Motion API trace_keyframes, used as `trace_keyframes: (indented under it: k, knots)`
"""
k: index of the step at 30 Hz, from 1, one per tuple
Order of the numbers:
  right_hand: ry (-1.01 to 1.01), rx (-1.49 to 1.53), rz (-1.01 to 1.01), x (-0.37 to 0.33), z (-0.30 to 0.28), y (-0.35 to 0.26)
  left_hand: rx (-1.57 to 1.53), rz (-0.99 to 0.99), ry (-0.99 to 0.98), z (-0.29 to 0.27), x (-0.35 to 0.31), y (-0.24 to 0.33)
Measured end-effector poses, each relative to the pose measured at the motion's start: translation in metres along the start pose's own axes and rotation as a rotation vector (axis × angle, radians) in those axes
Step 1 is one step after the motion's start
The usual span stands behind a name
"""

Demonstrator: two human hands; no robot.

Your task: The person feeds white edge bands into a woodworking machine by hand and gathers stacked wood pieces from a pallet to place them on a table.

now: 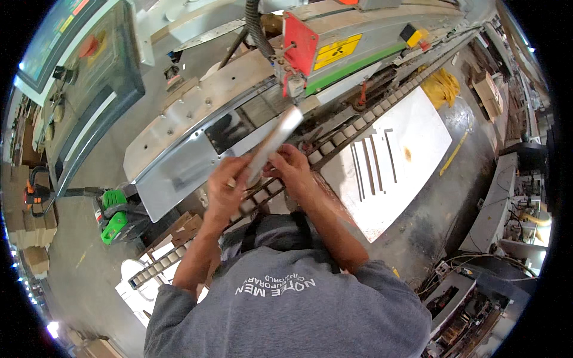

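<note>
In front of my chest, a narrow white strip of board is held tilted, its far end pointing up and to the right. It is smeared by motion. My left hand is closed round the strip's lower end. The bent fingers of my right hand are pinched at the strip's right edge, close to the left hand; their tips are partly hidden. Just beyond the hands lies the flat metal table of a large machine, and a roller track runs under and past my wrists.
A red guard plate with a hose stands over the machine. At right, a white panel carries several dark narrow strips. A screen console rises at left, near a green and black device. Yellow cloth or plastic lies far right.
</note>
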State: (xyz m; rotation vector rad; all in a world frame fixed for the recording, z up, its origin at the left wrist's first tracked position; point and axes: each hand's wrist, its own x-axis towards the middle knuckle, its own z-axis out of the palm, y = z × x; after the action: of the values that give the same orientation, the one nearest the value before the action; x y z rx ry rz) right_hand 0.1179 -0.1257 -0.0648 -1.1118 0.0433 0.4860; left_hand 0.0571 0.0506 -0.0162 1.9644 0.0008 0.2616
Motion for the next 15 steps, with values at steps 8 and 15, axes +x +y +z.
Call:
trace_keyframes:
  k: [8, 15]
  knots:
    - [-0.15, -0.006, 0.004, 0.044, 0.093, 0.025, 0.229, -0.047, 0.233, -0.096, 0.035, -0.072]
    - [-0.17, -0.023, -0.094, 0.068, 0.115, 0.042, 0.633, 0.112, 0.27, -0.114, 0.025, -0.092]
